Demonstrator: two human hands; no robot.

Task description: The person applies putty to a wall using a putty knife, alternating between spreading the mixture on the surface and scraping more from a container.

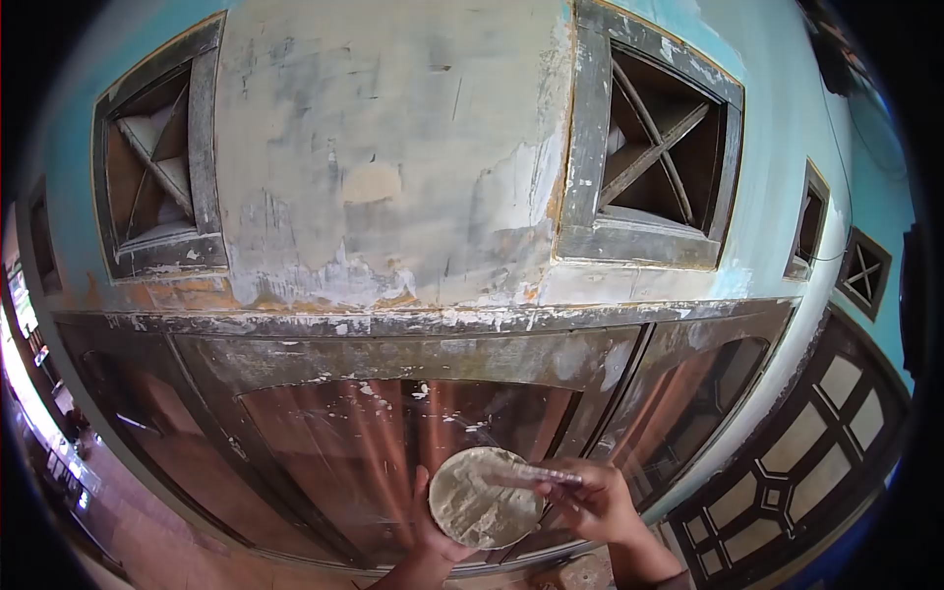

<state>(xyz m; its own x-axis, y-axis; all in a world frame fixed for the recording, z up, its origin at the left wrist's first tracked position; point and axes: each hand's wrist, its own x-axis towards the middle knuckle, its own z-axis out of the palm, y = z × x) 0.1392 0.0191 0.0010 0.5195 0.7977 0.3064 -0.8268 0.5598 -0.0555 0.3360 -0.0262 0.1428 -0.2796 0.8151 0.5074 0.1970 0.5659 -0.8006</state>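
Pale, lumpy paste fills a round container [484,503] at the lower middle. My left hand [438,531] is wrapped round the container's left and lower side, with the thumb up along its edge. A thin flat tool [551,476] reaches from the right over the paste, its tip at or in the paste. My right hand [597,500] is closed on the tool's handle. Beyond the hands stands a dark wooden window frame [413,356] with white spatters, and reddish curtains show behind its glass.
Above the window is a patchy grey wall [393,147] between a left vent frame [162,147] and a right vent frame [654,138], both with crossed bars. A dark panelled door [801,442] stands at the right. Tiled floor [157,521] shows at the lower left.
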